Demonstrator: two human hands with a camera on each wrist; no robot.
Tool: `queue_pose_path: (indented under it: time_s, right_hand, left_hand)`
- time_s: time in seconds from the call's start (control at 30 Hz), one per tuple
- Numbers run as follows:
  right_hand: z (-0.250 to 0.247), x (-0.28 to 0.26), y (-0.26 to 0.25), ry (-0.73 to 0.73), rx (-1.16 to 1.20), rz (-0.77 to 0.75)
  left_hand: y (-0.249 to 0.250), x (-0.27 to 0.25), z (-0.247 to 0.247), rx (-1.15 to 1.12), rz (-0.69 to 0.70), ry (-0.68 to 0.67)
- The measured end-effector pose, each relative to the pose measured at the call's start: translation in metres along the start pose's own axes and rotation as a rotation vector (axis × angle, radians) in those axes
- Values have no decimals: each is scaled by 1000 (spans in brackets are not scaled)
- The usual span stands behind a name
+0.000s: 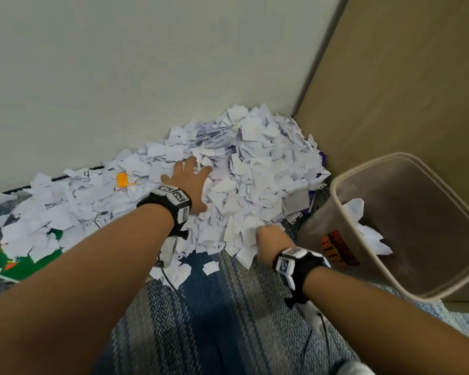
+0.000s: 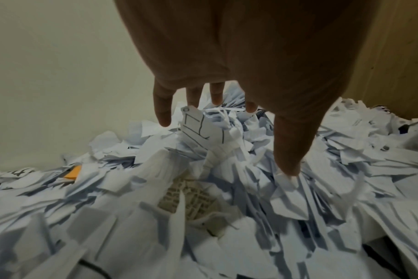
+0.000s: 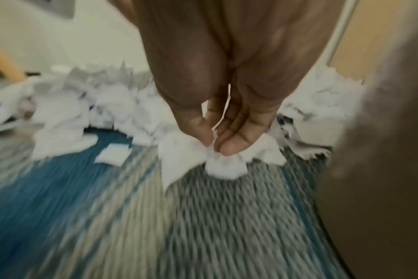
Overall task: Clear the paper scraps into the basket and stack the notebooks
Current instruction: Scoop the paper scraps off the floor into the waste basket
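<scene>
A big heap of white paper scraps [image 1: 249, 169] fills the floor corner against the wall. My left hand [image 1: 192, 180] lies spread on top of the heap, fingers straight [image 2: 164, 115], thumb down among the scraps [image 2: 290, 166]. My right hand [image 1: 268, 234] is at the heap's near edge, beside the basket, and pinches a small bunch of white scraps [image 3: 224, 168] between thumb and fingertips. The translucent brown basket [image 1: 406, 269] leans at the right with some scraps [image 1: 368, 231] inside. A green notebook cover [image 1: 22, 263] shows under scraps at the left.
A blue and grey striped rug [image 1: 228, 307] covers the floor in front of the heap, with a few loose scraps [image 1: 210, 267] on it. A beige wall [image 1: 119, 77] stands behind, a wooden panel [image 1: 417, 90] at the right. An orange scrap [image 1: 122, 180] lies in the heap.
</scene>
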State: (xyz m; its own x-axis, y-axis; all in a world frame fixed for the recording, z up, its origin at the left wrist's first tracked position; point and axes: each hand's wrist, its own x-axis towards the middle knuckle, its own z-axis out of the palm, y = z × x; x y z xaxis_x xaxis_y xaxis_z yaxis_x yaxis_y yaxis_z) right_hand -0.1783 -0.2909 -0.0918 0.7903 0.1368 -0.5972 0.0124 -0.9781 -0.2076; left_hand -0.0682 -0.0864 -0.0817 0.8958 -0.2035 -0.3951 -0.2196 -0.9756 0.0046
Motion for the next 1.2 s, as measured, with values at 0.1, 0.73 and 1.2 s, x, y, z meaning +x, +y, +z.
queue_pose_path:
  time_s: [0.1, 0.73, 1.2]
  right_hand:
    - [-18, 24, -16, 168, 129, -9]
    - [-33, 86, 2, -15, 314, 242]
    - [7, 105, -67, 157, 310, 15]
  left_hand:
    - [1, 1, -2, -14, -7, 1]
    - [-12, 7, 38, -150, -116, -253]
    - [-18, 2, 52, 94, 17, -189]
